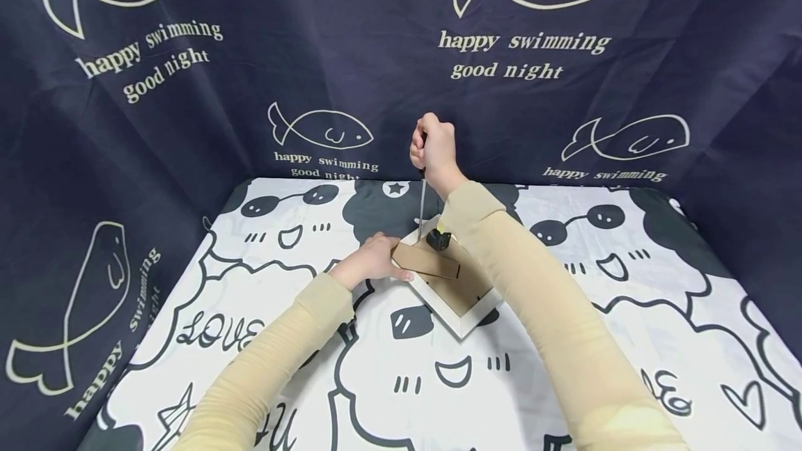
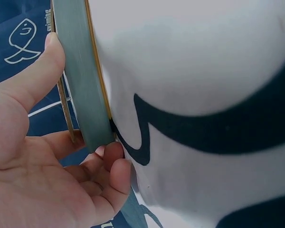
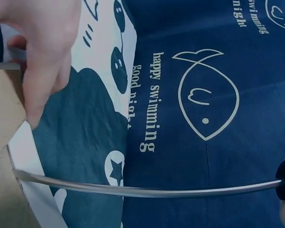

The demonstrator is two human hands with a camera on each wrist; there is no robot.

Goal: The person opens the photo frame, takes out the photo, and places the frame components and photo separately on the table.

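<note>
A white picture frame [image 1: 443, 310] lies back side up, turned cornerwise, with its brown backing [image 1: 460, 292] showing. My left hand [image 1: 374, 260] grips its left corner. In the left wrist view, the thumb lies along the brown strip [image 2: 66, 111] on the back, and the other fingers curl at the frame's side [image 2: 80, 71]. My right hand [image 1: 436, 146], raised above the far side, holds a screwdriver [image 1: 422, 209] upright in a fist, its dark handle mostly hidden. Its long metal shaft [image 3: 133, 191] meets the frame's inner edge at the tip.
A small black object [image 1: 438, 239] with a yellow part shows at the frame's far side, beside the right sleeve. A white cloth with black cartoon drawings [image 1: 294, 360] covers the table. Dark blue curtains [image 1: 351, 33] with fish prints stand behind and at the sides.
</note>
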